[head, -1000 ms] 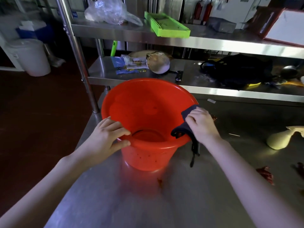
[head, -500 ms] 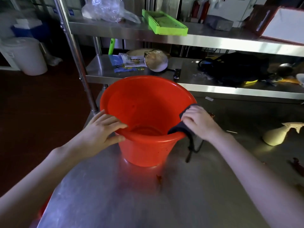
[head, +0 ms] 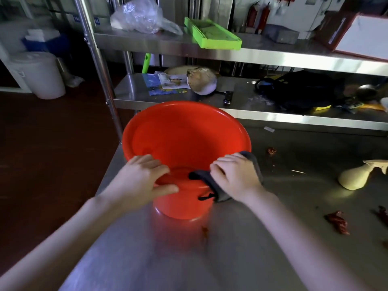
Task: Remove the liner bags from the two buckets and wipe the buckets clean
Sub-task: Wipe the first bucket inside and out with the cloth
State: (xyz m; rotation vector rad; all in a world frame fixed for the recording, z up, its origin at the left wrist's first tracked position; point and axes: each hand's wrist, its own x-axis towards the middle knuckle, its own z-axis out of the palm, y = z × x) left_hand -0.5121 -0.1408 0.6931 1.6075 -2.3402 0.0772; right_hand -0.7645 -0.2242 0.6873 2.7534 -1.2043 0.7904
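Note:
A red plastic bucket (head: 184,131) stands upright on the steel table (head: 241,248), with no liner in it. My left hand (head: 140,181) grips its near rim, thumb outside and fingers over the edge. My right hand (head: 235,179) presses a dark grey cloth (head: 210,185) over the near right part of the rim; the cloth drapes inside and outside the wall, and a thin loop hangs from it. A crumpled clear plastic bag (head: 140,15) lies on the top shelf. No second bucket is visible.
A two-tier steel shelf (head: 252,55) rises behind the bucket, holding a green tray (head: 212,34), papers, a pan and a black bag (head: 298,91). A pale spray bottle (head: 357,177) and red scraps (head: 338,222) lie on the table's right. A white bin (head: 39,74) stands on the floor at the left.
My right hand slid the cloth along the rim from the right side toward the near edge. My left hand shifted right along the near rim. The hands are now closer together.

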